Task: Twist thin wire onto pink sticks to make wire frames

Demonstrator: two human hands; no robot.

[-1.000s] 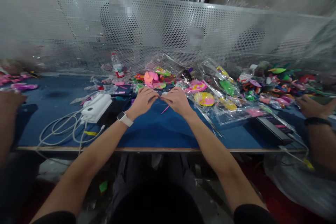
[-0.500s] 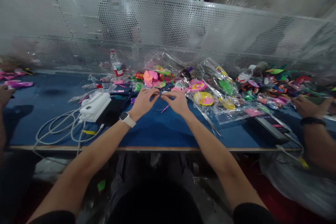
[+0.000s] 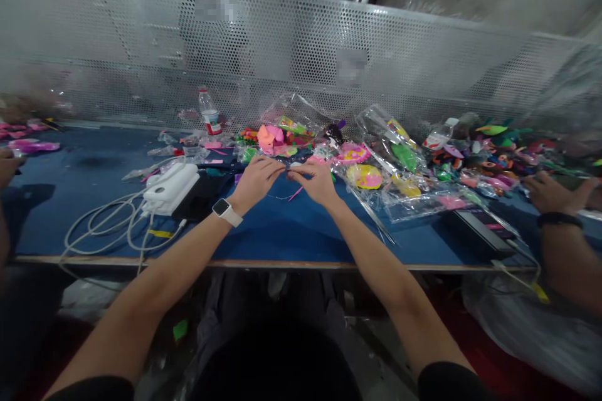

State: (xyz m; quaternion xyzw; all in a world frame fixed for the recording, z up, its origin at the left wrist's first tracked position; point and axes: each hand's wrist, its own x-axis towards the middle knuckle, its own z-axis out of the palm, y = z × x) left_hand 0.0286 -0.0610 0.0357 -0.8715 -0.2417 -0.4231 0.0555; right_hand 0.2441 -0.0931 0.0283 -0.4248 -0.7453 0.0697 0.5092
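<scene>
My left hand (image 3: 258, 184), with a watch (image 3: 226, 212) on its wrist, is pinched closed above the middle of the blue table (image 3: 282, 238). My right hand (image 3: 316, 182) faces it, thumb and fingers pressed together, the fingertips of both hands almost meeting. A small pale piece (image 3: 296, 165) shows at the right fingertips; its kind is too small to make out. Whatever the left fingers hold is hidden. Just below the hands is a thin pink strip (image 3: 295, 193). Beyond them lie a pink-and-orange soft toy (image 3: 270, 136) and a yellow-and-pink piece (image 3: 365, 177) in clear plastic.
A white power adapter (image 3: 172, 189) with looped cables sits at left. Thin metal rods (image 3: 376, 218) and a black box (image 3: 478, 233) lie at right. Bottles (image 3: 209, 114) and colourful toys (image 3: 498, 160) line a perforated metal screen (image 3: 291, 37). Other people's hands (image 3: 557, 193) are at both sides.
My left fingers have straightened slightly and drawn closer to my right fingertips. The view has shifted a little; the things on the table stay put.
</scene>
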